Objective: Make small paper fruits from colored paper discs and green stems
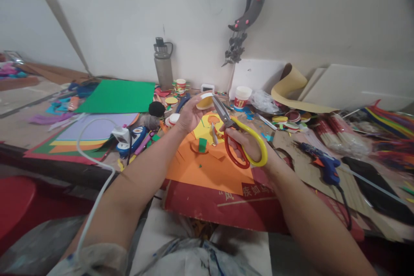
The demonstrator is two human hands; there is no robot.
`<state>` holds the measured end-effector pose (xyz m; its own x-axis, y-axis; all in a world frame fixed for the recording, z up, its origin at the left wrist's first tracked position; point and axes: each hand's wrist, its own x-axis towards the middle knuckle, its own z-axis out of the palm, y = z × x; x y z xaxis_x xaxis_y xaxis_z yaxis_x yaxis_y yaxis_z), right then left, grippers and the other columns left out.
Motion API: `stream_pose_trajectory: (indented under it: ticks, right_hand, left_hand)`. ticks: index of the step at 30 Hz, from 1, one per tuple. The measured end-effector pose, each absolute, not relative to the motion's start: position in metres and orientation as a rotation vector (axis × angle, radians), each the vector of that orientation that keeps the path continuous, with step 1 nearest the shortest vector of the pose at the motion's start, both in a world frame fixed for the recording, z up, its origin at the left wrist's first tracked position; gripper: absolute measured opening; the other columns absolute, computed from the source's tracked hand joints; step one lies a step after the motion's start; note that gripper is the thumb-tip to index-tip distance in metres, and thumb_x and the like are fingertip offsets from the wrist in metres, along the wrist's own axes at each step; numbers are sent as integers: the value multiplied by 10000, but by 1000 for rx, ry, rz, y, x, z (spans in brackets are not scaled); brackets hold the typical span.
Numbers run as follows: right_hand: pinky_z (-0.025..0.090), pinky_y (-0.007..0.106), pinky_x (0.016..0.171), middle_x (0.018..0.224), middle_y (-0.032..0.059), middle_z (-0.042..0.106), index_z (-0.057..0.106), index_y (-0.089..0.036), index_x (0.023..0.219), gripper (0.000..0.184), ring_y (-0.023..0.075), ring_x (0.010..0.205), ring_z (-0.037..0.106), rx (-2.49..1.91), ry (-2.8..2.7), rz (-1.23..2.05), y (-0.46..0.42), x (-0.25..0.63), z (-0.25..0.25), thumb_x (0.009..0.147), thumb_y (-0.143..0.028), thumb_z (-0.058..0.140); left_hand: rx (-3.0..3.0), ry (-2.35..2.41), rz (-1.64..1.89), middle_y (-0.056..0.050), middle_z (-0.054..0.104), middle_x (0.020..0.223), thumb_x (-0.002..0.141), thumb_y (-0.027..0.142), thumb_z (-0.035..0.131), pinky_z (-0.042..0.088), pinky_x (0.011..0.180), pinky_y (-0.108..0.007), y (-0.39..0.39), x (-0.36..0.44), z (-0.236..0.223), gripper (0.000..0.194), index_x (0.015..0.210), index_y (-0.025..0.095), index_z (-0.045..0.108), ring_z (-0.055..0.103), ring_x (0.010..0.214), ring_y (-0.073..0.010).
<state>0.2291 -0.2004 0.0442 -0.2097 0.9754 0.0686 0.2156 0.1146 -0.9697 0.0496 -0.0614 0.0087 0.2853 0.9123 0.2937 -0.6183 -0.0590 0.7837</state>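
Observation:
My left hand [190, 116] is closed on a short round paper piece [204, 102], yellow with a white rim, raised above the table. My right hand [246, 140] grips a large pair of scissors [263, 148] with one yellow and one red handle loop. The blade tips reach the right edge of the round piece; whether they touch it, I cannot tell. Below the hands lie a sheet of orange paper [207, 172], a yellow sheet [199, 131] and a small green paper piece [202, 144]. Another small cutting tool [214, 134] rests on the yellow sheet.
A grey water bottle [163, 67] stands by the wall, and a red-and-white paper cup [241, 98] at the back. Green card [119, 97] and a power strip [132, 141] lie left. A blue glue gun [330, 168] sits right on cardboard, beside a black phone-like slab [377, 189].

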Motion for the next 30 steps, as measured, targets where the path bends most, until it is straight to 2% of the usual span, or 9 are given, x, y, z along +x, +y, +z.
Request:
stream_pose_trajectory:
  ticks: [9,15,19,30]
  right_hand:
    - [318,213,330,497,-91,489,584,-238,906,221,97,332,429,-1217,-1556,1159,-201,226,43,885,-455,623]
    - [364,221,349,462,-121,473,567,-253,1053,329,129,334,462,-1223,-1532,1237,-199,222,41,828,-485,632]
    - [400,240,344,511,-130,474,557,-251,1073,407,125,348,465,-1184,-1488,1286,-197,221,39,781,-513,663]
    - [339,215,304,506,-125,457,522,-255,1005,345,113,321,439,-1198,-1498,1250,-201,216,42,813,-523,622]
  left_hand:
    - [966,396,1315,-149,842,1247,819,410,774,570,1175,-482,-62,52,10,408,1157,182,765,709,1394,-343]
    - [951,385,1304,-160,837,1265,856,412,735,558,1189,-482,-62,51,11,381,1151,173,769,681,1436,-347]
    - [946,358,1300,-153,842,1258,897,432,724,555,1193,-484,-63,52,12,379,1168,171,769,683,1438,-340]
    - [914,365,1295,-145,838,1285,939,429,715,551,1211,-466,-68,56,16,377,1208,169,762,664,1468,-332]
